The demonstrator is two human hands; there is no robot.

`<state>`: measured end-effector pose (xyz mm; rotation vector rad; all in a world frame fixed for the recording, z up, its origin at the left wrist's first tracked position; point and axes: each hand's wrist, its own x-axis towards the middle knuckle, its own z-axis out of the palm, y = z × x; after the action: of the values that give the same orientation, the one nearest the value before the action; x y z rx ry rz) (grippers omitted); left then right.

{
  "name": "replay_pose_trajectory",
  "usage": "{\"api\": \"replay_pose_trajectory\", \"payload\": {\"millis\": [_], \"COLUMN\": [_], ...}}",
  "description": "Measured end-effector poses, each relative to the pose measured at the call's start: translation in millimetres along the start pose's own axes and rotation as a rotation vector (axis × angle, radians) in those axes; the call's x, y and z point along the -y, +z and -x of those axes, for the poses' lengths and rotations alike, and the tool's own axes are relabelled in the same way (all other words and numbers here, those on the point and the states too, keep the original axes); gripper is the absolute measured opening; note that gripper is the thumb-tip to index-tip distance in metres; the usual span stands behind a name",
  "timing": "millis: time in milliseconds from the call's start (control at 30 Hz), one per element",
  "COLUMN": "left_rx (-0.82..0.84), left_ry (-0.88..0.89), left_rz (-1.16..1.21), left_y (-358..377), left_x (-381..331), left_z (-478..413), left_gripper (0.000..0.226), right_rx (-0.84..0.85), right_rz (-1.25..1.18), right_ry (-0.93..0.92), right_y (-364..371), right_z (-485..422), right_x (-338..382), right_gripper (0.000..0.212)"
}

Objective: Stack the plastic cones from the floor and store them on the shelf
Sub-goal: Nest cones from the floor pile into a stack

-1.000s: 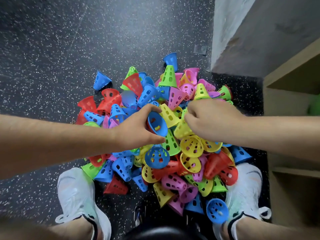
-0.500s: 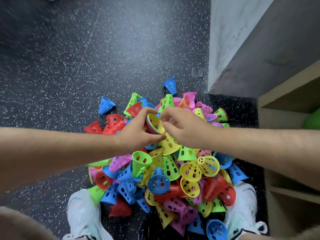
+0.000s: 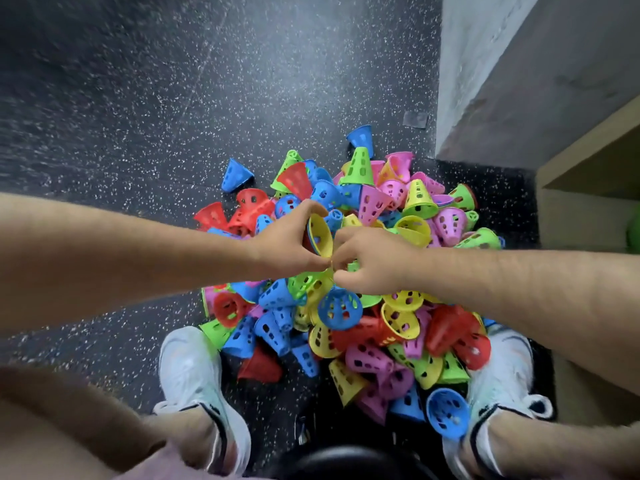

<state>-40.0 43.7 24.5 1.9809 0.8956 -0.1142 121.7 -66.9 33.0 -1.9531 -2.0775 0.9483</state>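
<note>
left hand curls round a yellow cone with others nested beneath it, held above the cone pile on the floor. right hand has its fingers curled at the yellow rim; whether they pinch it cannot be told. risk: a cone seated askew may jam or pop off, and a slip would drop the stack back into the pile. the shelf stands at right.

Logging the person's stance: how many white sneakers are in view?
2. The left white sneaker stands beside the pile of coloured plastic cones; the right white sneaker is on its other side, partly covered by cones.
</note>
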Motion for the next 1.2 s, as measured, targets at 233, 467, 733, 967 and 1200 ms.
{"api": "replay_pose_trajectory", "payload": {"millis": [233,467,733,967,1200], "left_rx": [-0.032,-0.11,-0.077,-0.111,-0.03], "left_ry": [-0.012,0.005,0.058,0.121,0.059], "left_rz": [0.027,0.071,0.055,0.103,0.085], "left_y": [9,7,-2,-7,8], "left_x": [20,24,8,4,20], "left_z": [30,53,89,91,88], "left_gripper": [0.068,0.074,0.08,0.084,0.074], "right_rx": [0.178,-0.263,-0.765,-0.59,-0.399], "right_rz": [0.127,-0.071,-0.602,-0.609,-0.609], "right_ry": [0.051,0.25,0.304,0.255,0.191], "right_y": [50,56,25,53,81], "right_z": [14,41,49,36,38], "right_x": [5,14,46,79,75], "right_gripper": [0.041,0.048,0.053,0.06,0.089]}}
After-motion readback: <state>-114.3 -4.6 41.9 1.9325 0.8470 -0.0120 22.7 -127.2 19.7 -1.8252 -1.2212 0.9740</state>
